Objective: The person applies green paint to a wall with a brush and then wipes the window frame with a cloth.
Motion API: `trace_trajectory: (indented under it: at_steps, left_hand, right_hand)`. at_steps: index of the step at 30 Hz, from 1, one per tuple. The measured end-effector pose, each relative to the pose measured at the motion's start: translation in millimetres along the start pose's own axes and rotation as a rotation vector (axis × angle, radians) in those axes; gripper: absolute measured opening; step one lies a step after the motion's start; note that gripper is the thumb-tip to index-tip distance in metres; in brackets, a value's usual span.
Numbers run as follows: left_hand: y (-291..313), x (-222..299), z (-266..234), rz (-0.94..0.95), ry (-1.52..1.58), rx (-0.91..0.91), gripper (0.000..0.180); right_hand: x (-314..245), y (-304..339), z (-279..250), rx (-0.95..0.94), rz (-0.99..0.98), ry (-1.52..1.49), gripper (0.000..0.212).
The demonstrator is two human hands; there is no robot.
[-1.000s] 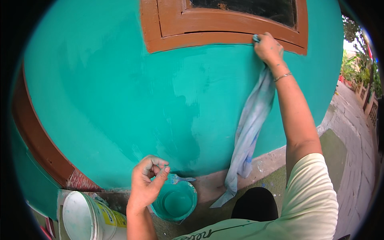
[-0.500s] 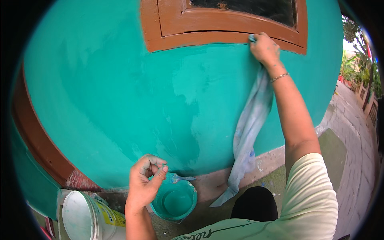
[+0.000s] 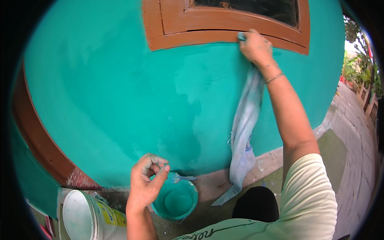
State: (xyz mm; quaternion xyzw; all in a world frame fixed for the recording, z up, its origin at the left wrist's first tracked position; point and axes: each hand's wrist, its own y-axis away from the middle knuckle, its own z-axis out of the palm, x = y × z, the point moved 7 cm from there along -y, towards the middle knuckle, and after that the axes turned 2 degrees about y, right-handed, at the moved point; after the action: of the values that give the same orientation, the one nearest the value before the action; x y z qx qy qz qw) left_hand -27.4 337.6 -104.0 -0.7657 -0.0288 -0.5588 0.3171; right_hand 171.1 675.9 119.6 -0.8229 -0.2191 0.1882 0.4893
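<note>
My right hand [image 3: 256,48] is closed on a long grey-blue rag [image 3: 243,120]. A bunched bit of the rag shows at its fingertips, against the lower edge of the brown window frame [image 3: 208,39]. The rest hangs down along the green wall [image 3: 120,92] to the ledge at its foot. My left hand [image 3: 149,180] is raised beside a bucket of green paint [image 3: 176,202], thumb and fingertips pinched together. Anything in that pinch is too small to make out. A paintbrush [image 3: 182,177] lies across the bucket's far rim.
A larger white tub [image 3: 78,216] with a yellow label stands left of the bucket. Brown trim [image 3: 40,140] runs down the wall's left side. At the right, a paved path [image 3: 352,136] stretches away toward plants. My dark-clad knee [image 3: 256,204] is close to the rag's lower end.
My right hand has slid left along the bottom of the window frame, drawing the rag with it. My left hand keeps its pinch in nearly the same place.
</note>
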Motion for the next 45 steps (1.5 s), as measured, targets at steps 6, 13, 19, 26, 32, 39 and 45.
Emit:
trace_trajectory:
  at_steps: [6,13,19,26,32,39,45]
  left_hand:
    - [2.2,-2.1,-11.7,-0.005,0.021,0.015,0.008]
    - [-4.0,-1.6,-1.5,0.001,0.034,-0.004,0.007]
    - [-0.8,2.6,-8.0,0.012,0.034,0.014,0.008]
    - [3.1,1.5,-20.7,-0.012,0.064,0.031,0.007]
    - [0.6,8.0,-13.6,0.042,0.051,0.011,0.007]
    - [3.2,11.6,-28.2,0.016,0.055,0.066,0.009]
    - [0.8,1.2,-33.7,0.046,0.046,0.067,0.009]
  right_hand:
    - [57.2,-10.7,-6.1,0.036,0.133,0.066,0.03]
    - [-90.7,1.6,-2.8,0.081,-0.201,-0.035,0.021]
    - [-68.5,6.7,0.4,0.087,-0.142,-0.07,0.025]
    - [-22.4,1.9,-1.1,0.083,-0.015,0.063,0.026]
    - [-148.6,23.0,-0.3,0.145,-0.305,-0.167,0.017]
    - [-76.3,6.1,1.8,0.143,-0.066,-0.066,0.028]
    - [-77.7,-1.5,-7.1,0.073,-0.081,-0.005,0.027]
